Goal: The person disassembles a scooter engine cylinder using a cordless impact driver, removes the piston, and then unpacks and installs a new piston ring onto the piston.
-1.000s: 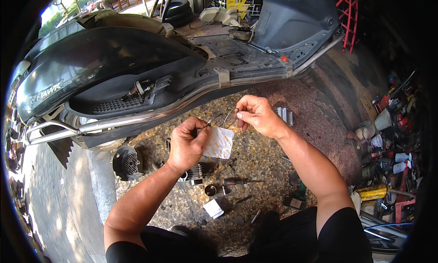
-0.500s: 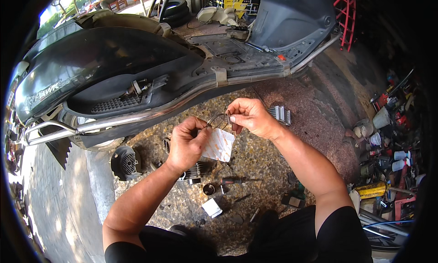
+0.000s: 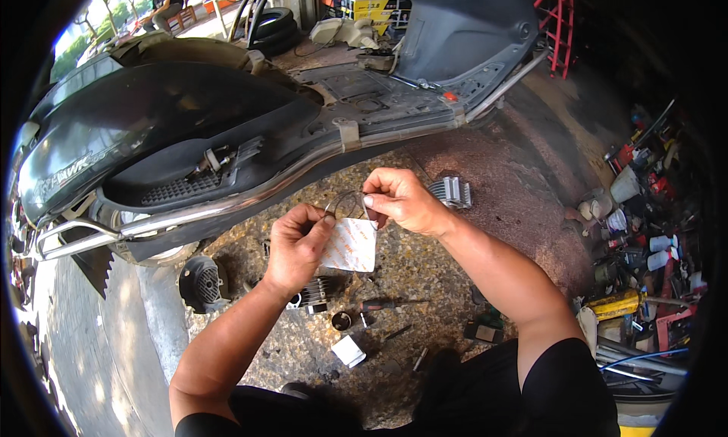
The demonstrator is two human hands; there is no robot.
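Between my two hands are thin metal rings [image 3: 347, 203], which look like piston rings. My left hand [image 3: 297, 243] pinches them on one side, together with a white paper packet [image 3: 352, 249] with orange print that hangs below. My right hand [image 3: 398, 200] is closed on the rings' other side, thumb against fingers; how many rings there are I cannot tell. Beneath, on the stained ground, lie a finned metal engine part [image 3: 312, 296], a small round dark part [image 3: 341, 321], a screwdriver [image 3: 387, 303] and a small white box [image 3: 348, 351].
A dark scooter [image 3: 182, 118] stands across the far side. A black slotted cover [image 3: 202, 284] lies at left, and another finned metal part [image 3: 453, 192] beyond my right hand. Tools and parts [image 3: 644, 240] crowd the right edge. A person [image 3: 162, 8] sits far back left.
The scene has shifted slightly left in view as my head turned. The packet now faces me flatter, and the rings are still between both hands.
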